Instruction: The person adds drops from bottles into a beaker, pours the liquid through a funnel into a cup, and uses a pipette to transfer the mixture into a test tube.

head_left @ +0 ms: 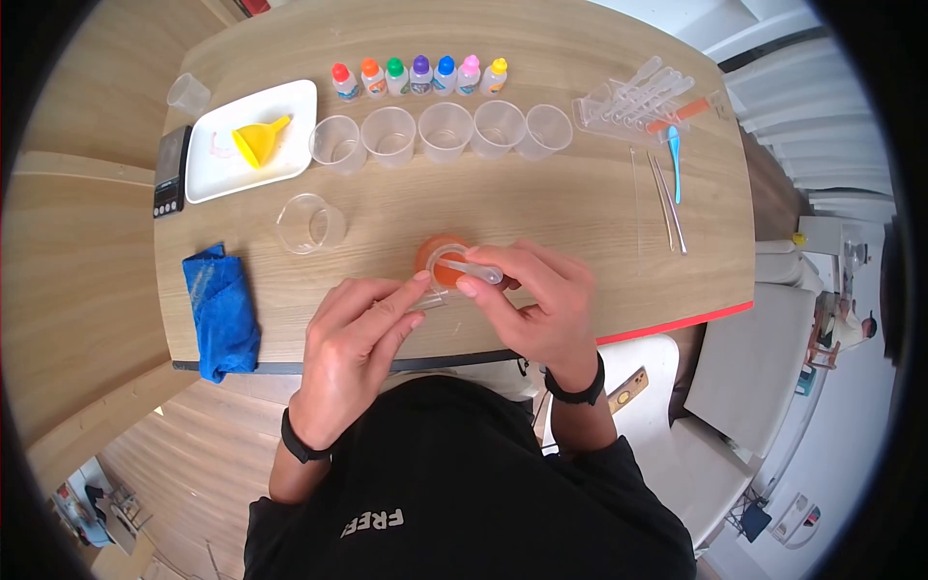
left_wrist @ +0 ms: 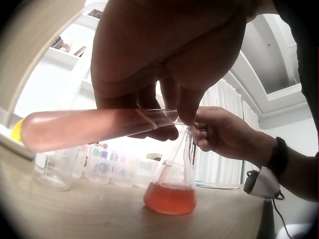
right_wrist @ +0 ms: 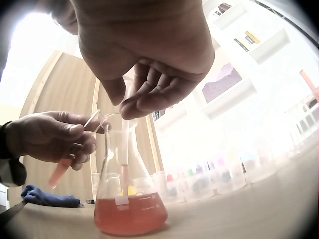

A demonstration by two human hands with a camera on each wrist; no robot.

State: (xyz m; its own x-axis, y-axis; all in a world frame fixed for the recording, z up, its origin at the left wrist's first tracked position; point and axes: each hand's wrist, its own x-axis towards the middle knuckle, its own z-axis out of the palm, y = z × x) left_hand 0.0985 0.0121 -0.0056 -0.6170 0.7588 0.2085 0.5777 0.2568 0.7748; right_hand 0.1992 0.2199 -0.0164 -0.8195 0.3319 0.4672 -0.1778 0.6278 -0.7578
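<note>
A conical flask [right_wrist: 130,214] with orange-red liquid stands upright near the table's front edge. My right hand [head_left: 541,295] pinches the bulb of a clear dropper [head_left: 476,272] above the flask mouth; in the right wrist view its stem reaches down inside the flask, the tip at the liquid. My left hand [head_left: 353,333] holds a clear test tube [left_wrist: 84,130] of pinkish-orange liquid by its upper end, tilted, with its mouth beside the flask's neck. In the left wrist view the fingers of that hand are wrapped over the tube.
Several clear cups [head_left: 390,135] stand in a row behind, with small colored bottles [head_left: 420,77] beyond. Left are a single cup [head_left: 309,224], a blue cloth [head_left: 222,309], a white tray [head_left: 198,179] with a yellow funnel [head_left: 256,143], and a scale [head_left: 170,169]. A tube rack [head_left: 619,121] stands at right.
</note>
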